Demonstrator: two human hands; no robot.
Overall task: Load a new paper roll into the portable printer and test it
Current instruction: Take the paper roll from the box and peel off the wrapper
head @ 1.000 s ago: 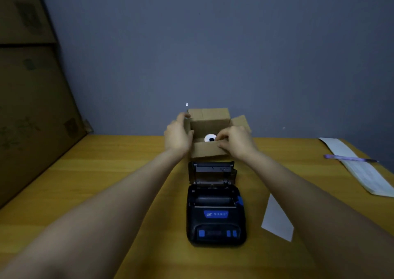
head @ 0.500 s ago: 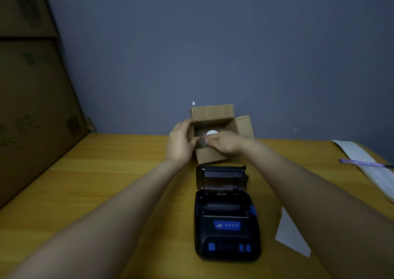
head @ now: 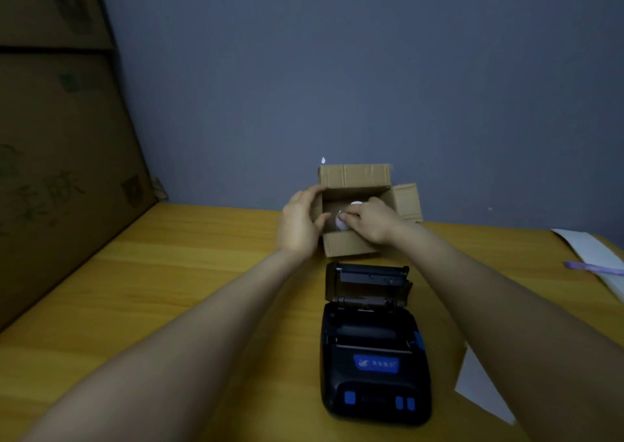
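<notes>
A small open cardboard box (head: pixel 354 175) stands at the back of the wooden table. My left hand (head: pixel 299 224) grips its left wall. Reaching into the box, my right hand (head: pixel 368 220) has its fingers closed on a white paper roll (head: pixel 341 224); a second white roll (head: pixel 355 203) shows just behind the fingers. In front of the box lies the black portable printer (head: pixel 373 364) with blue buttons. Its lid (head: pixel 368 284) stands open and the paper bay looks empty.
A white sheet of paper (head: pixel 479 387) lies right of the printer, partly under my right forearm. A long white paper strip (head: pixel 597 256) with a purple pen (head: pixel 592 267) on it sits at the right edge. Large cardboard boxes (head: pixel 57 158) stand along the left.
My right hand has gone from the box's front edge down inside it and closed on a white roll. My left hand stays on the box's left wall.
</notes>
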